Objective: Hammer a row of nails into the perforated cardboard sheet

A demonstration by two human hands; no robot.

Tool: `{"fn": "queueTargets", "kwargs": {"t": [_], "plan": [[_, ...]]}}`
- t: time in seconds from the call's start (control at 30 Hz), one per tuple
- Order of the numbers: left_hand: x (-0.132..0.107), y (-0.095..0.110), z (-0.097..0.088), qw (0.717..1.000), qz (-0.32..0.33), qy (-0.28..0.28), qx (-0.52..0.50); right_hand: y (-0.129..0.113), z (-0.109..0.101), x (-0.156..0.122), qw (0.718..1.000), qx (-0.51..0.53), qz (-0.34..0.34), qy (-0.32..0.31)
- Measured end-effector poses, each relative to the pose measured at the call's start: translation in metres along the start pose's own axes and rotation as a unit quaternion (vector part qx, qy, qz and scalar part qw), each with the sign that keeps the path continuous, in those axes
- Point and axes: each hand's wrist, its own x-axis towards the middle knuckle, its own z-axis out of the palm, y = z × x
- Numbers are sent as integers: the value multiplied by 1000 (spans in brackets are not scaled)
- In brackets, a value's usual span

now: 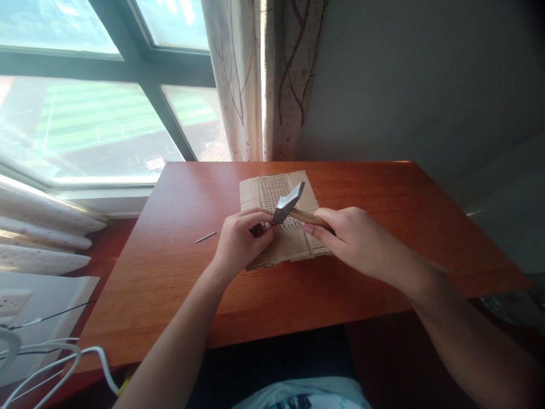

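A piece of cardboard lies on the wooden table, with rows of small holes across its middle. My right hand is wrapped round the wooden handle of a hammer. The metal head is over the cardboard, close to the fingertips of my left hand. Those fingertips are pinched together low over the holes; whatever they hold is hidden by the hammer head and fingers. Left of my left hand, a thin metal rod, perhaps a nail or punch, lies on the table.
The reddish-brown table reaches the wall and a window with curtains. White cables loop beside the table's near left corner, below a wall socket.
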Motion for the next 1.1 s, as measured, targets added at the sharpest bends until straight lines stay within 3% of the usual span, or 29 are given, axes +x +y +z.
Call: {"fn": "queueTargets", "kwargs": {"t": [0.53, 0.77, 1.1], "plan": [[2, 2, -3, 999, 5, -38, 6, 5, 7, 0, 1000, -10, 2, -10], [0, 1, -3, 997, -57, -30, 44, 5, 7, 1, 1000, -29, 2, -11], [0, 3, -6, 997, -56, -39, 36, -1, 6, -1, 998, -67, 12, -15]]}}
